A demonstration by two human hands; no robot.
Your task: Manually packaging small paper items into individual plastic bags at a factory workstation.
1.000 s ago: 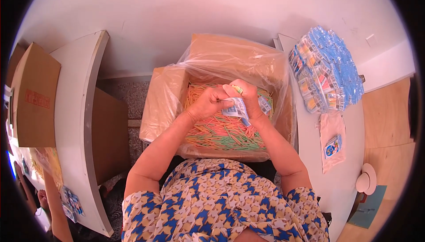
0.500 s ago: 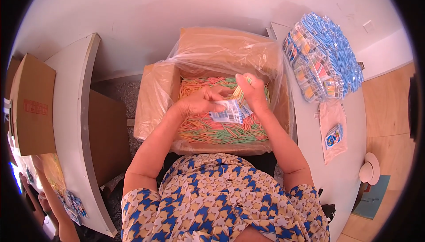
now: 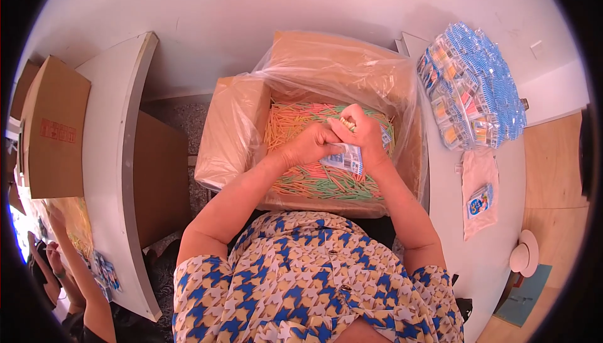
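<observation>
Over a plastic-lined cardboard box, my two hands meet near the middle. Thin pink, orange, yellow and green sticks fill its bottom. My left hand pinches a small clear plastic packet with a blue striped edge. Closed in my right hand is a bundle of pale sticks, their ends showing at the top of the fist. The fingertips of both hands touch or nearly touch. A bit of another blue-and-clear packet shows beside my right hand; what supports it is hidden.
On the white table to the right lies a big heap of filled packets. Nearer, one packet rests on a pinkish cloth. A closed carton stands on the left table. Another person's arm is at lower left.
My right fist has turned, so the stick ends now face up, and my left hand has come closer to it. The packet has shifted slightly right with the view.
</observation>
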